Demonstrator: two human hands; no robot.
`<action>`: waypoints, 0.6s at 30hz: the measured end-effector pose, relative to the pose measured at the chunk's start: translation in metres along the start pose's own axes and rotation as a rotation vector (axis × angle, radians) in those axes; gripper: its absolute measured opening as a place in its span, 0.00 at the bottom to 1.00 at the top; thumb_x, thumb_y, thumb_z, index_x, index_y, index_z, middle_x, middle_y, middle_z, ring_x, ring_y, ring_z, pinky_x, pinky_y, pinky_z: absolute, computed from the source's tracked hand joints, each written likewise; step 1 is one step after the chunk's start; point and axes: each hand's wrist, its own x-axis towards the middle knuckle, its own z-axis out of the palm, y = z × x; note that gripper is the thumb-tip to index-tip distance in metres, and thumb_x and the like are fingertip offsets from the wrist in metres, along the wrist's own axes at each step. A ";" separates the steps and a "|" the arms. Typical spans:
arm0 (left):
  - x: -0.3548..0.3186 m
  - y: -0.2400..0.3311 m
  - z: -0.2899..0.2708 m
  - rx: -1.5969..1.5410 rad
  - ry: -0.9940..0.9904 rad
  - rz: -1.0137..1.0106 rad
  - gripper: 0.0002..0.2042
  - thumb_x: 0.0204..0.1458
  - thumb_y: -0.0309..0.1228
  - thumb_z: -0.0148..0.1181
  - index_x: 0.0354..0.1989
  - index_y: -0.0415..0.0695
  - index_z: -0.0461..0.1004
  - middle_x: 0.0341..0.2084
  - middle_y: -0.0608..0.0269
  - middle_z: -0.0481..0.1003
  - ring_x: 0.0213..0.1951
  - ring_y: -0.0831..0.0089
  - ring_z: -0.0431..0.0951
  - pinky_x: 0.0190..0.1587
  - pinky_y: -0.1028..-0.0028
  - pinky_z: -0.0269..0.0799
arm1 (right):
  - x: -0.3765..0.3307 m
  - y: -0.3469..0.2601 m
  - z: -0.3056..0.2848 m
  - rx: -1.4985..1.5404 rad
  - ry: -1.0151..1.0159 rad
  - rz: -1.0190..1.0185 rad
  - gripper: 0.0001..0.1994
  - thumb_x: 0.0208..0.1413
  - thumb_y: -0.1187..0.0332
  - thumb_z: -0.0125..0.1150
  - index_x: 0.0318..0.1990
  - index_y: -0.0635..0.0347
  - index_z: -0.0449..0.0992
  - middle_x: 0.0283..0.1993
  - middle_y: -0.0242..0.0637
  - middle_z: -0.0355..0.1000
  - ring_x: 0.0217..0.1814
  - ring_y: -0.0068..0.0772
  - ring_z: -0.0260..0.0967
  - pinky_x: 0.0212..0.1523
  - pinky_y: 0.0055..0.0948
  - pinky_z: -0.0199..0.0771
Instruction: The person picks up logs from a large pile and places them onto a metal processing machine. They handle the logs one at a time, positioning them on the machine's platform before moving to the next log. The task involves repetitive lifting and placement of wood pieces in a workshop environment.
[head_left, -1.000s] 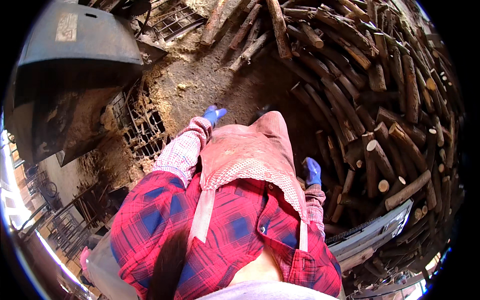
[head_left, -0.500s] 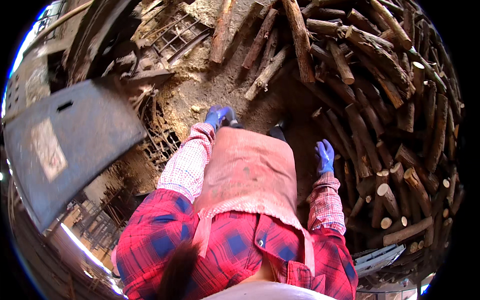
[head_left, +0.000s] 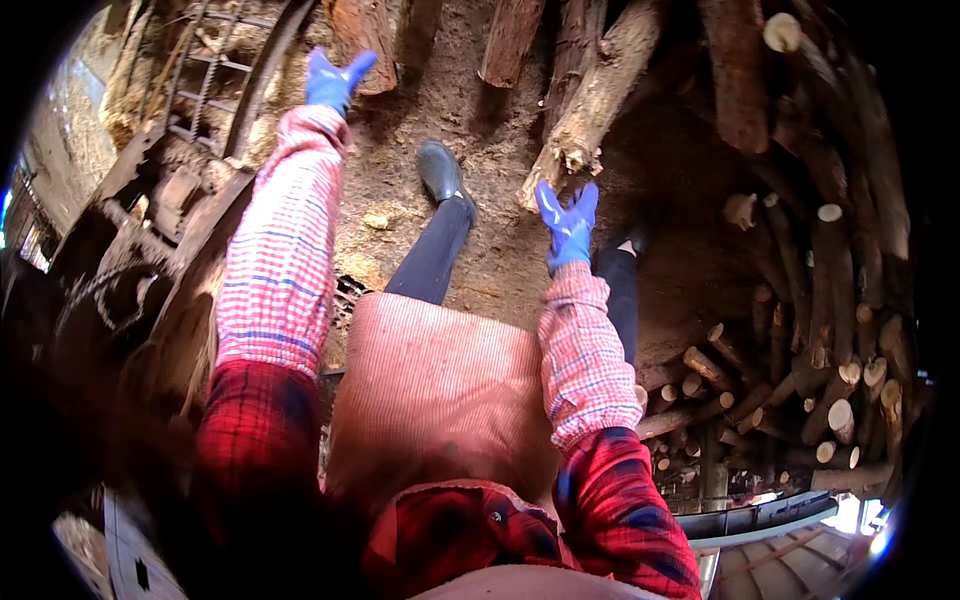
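Both my hands wear blue gloves. My left hand [head_left: 338,80] is stretched far forward, thumb and fingers spread, beside the near end of a thick reddish-brown log [head_left: 360,30]; whether it touches the bark I cannot tell. Farther back, my right hand [head_left: 570,228] is open with its fingers apart, just short of the broken near end of a pale, knobbly log [head_left: 604,92]. Nothing is in either hand. Checked sleeve covers and a pinkish striped apron [head_left: 450,375] cover my arms and front.
A large stack of cut logs [head_left: 840,420] fills the right side. More logs lie ahead, including a short red-brown log [head_left: 512,45]. At the upper left is a rusty metal grid [head_left: 205,75]. My dark boot [head_left: 440,170] stands on the dirt floor [head_left: 480,250].
I have stepped forward and bent toward the logs ahead. Both arms have reached out: the left hand forward and left, the right hand forward and inward.
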 end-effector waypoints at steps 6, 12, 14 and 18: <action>0.095 -0.041 0.050 0.001 0.063 0.000 0.58 0.29 0.51 0.79 0.65 0.30 0.50 0.56 0.42 0.67 0.56 0.57 0.70 0.56 0.64 0.69 | 0.103 0.098 0.055 0.515 0.083 -0.002 0.40 0.47 0.75 0.71 0.64 0.67 0.51 0.53 0.45 0.70 0.48 0.32 0.70 0.52 0.28 0.72; 0.032 -0.014 0.007 -0.515 -0.346 -0.094 0.59 0.29 0.52 0.78 0.64 0.30 0.47 0.56 0.42 0.67 0.54 0.56 0.73 0.56 0.64 0.72 | -0.006 0.037 -0.044 0.573 -0.344 0.337 0.25 0.58 0.65 0.60 0.61 0.64 0.65 0.56 0.43 0.71 0.56 0.37 0.71 0.61 0.37 0.69; -0.011 -0.012 -0.007 -0.604 -0.334 -0.148 0.43 0.39 0.43 0.74 0.59 0.32 0.56 0.50 0.47 0.73 0.49 0.61 0.76 0.53 0.66 0.75 | -0.046 0.030 -0.090 0.931 -0.558 0.729 0.30 0.57 0.56 0.62 0.61 0.66 0.63 0.55 0.49 0.71 0.54 0.46 0.71 0.58 0.43 0.71; -0.096 0.015 -0.065 -0.783 -0.533 -0.090 0.27 0.49 0.39 0.67 0.55 0.35 0.70 0.50 0.57 0.74 0.47 0.68 0.78 0.54 0.69 0.73 | -0.130 -0.059 -0.147 0.712 -0.519 0.605 0.25 0.57 0.61 0.63 0.58 0.64 0.67 0.47 0.47 0.74 0.45 0.44 0.75 0.47 0.41 0.79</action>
